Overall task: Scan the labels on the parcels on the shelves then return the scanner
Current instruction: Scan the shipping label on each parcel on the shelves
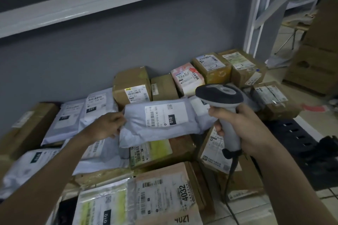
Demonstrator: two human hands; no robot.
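My left hand (106, 126) pinches the left edge of a grey poly-bag parcel (135, 129) and holds it up above the pile. Its white label (166, 115) with a barcode and "010" faces up. My right hand (243, 129) grips the handle of a grey and white barcode scanner (219, 95), whose head sits just right of the parcel, pointing toward the label. The scanner's black cable (228, 184) hangs down from the handle.
Several cardboard boxes and grey mailers with labels cover the low shelf, such as a box marked 4032 (164, 193) in front and boxes (131, 86) along the grey wall. A white shelf beam (109, 0) runs overhead. A black pallet (296, 139) lies at right.
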